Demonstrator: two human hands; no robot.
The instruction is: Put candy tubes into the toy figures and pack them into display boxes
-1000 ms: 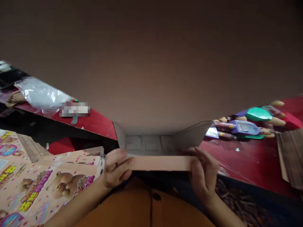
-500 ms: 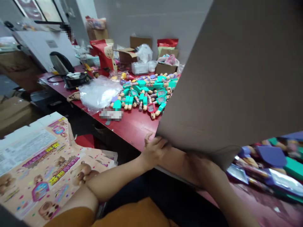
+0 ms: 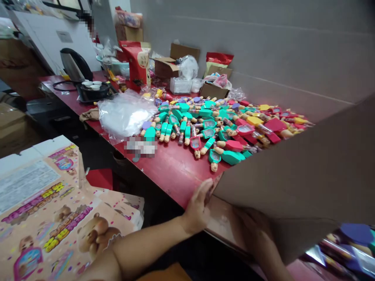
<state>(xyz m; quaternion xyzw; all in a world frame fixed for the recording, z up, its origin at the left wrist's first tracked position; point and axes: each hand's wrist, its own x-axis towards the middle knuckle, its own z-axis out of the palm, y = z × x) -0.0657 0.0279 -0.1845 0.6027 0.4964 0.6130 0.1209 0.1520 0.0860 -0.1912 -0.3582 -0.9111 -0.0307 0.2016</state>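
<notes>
A plain grey-brown cardboard sheet (image 3: 281,179), folded along its lower side, leans over the red table in front of me. My left hand (image 3: 197,208) is at its left corner, fingers stretched upward against the edge. Along the fold my right hand (image 3: 258,230) lies flat in shadow, its fingers extended and somewhat blurred. Beyond the cardboard spreads a heap of bear-headed plastic toys (image 3: 209,123) with teal, pink, yellow and purple scoop-shaped parts and clear tubes. More purple toys (image 3: 351,249) show at lower right, partly covered by the cardboard.
Flat printed bear cartons (image 3: 73,210) are stacked at my left. On the red table (image 3: 164,168) lie clear plastic bags (image 3: 125,113). Farther back stand a kettle (image 3: 74,64), a tray with cups (image 3: 93,91), a red pouch (image 3: 136,62) and an open box (image 3: 166,68). A grey wall borders the table.
The cardboard has tipped down and to the right, uncovering more of the toy heap. My left hand's fingers have straightened from their bent hold. The view has shifted slightly.
</notes>
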